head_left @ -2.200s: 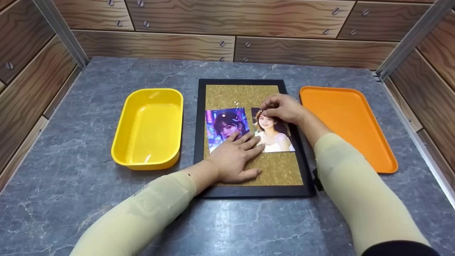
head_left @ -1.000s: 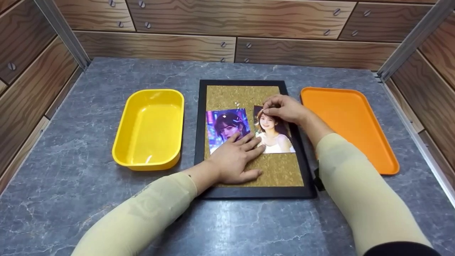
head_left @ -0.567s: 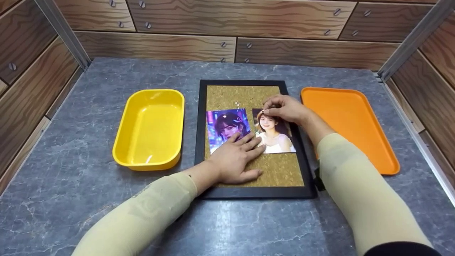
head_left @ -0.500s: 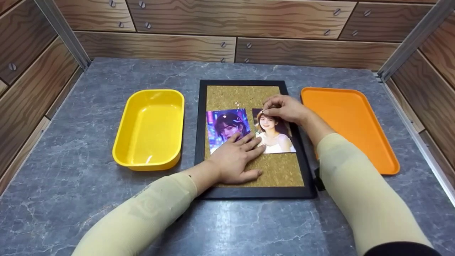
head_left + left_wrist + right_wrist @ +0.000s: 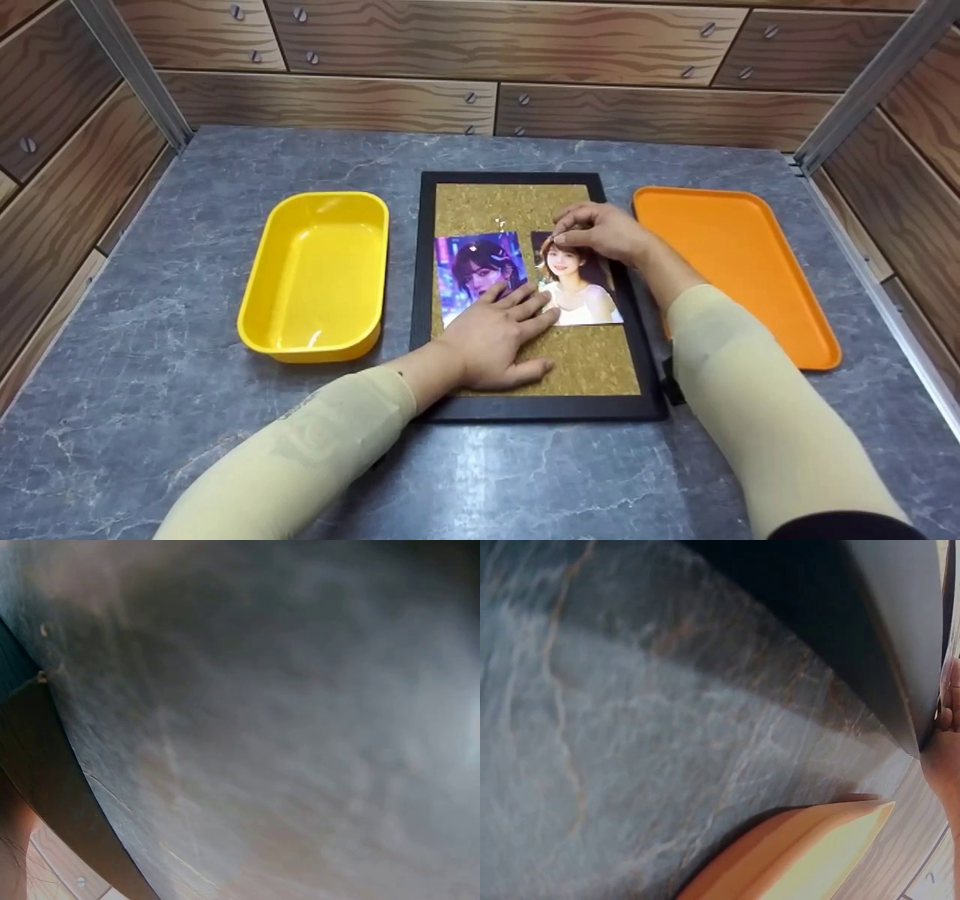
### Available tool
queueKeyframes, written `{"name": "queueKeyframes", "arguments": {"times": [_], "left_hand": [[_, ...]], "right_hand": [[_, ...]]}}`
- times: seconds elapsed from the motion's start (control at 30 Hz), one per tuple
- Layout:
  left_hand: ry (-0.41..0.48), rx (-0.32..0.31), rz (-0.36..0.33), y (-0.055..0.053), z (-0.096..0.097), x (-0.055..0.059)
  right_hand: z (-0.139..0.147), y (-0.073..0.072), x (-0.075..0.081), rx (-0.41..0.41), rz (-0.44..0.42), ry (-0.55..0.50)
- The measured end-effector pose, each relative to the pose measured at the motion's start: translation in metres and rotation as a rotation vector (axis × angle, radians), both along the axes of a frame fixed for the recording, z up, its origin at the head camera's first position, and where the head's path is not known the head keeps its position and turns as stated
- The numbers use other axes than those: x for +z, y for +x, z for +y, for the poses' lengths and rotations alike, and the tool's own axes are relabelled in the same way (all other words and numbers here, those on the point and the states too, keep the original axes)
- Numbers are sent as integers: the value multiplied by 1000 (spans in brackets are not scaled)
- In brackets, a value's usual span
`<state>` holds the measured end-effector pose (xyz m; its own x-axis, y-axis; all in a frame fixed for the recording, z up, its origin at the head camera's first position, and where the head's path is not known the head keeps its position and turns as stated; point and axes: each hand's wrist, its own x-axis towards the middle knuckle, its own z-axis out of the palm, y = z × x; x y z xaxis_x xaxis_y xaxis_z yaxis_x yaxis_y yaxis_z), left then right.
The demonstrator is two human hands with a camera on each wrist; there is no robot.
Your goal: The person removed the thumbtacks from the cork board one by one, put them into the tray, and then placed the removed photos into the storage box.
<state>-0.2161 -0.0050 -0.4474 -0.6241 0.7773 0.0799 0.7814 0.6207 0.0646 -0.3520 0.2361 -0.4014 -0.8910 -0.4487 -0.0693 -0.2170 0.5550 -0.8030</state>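
A black-framed cork board (image 5: 517, 409) lies on the table with two photos side by side on it. My left hand (image 5: 491, 341) rests flat with fingers spread, over the lower part of the purple-toned photo (image 5: 465, 277) and touching the edge of the photo of a person in white (image 5: 577, 304). At that second photo's top edge, my right hand (image 5: 600, 231) pinches a small, mostly hidden clear pushpin (image 5: 553, 238) between thumb and finger. Another clear pushpin (image 5: 472, 248) shows on the purple photo. Small glinting clear pieces (image 5: 500, 223) sit on the cork just above.
A yellow tub (image 5: 311, 277) stands left of the board. An orange tray (image 5: 739, 262) lies to its right, partly behind the right forearm; the right wrist view also shows this tray (image 5: 802, 847). Wood-patterned walls (image 5: 487, 45) enclose the grey marbled table (image 5: 187, 300).
The right photo's top edge rose slightly about a second ago and has since settled lower. My right hand stays pinching at that edge; the left hand keeps its place.
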Motion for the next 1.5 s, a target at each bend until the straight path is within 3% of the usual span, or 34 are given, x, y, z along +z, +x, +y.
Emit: {"name": "queueKeyframes", "arguments": {"times": [0.13, 0.37, 0.7, 1.03, 1.27, 1.5], "left_hand": [[3, 1, 4, -1, -1, 0], [-5, 6, -5, -1, -1, 0], [-19, 8, -19, 2, 0, 0], [-10, 7, -16, 0, 0, 0], [1, 6, -4, 1, 0, 0], [1, 7, 12, 1, 0, -1]], "right_hand": [[-2, 1, 3, -15, -10, -33], [6, -14, -17, -39, -24, -78], [7, -11, -18, -79, -53, -145], [7, -10, -5, -115, -60, -208], [12, -8, 7, -105, -66, -328], [25, -9, 15, -113, 24, -271]]}}
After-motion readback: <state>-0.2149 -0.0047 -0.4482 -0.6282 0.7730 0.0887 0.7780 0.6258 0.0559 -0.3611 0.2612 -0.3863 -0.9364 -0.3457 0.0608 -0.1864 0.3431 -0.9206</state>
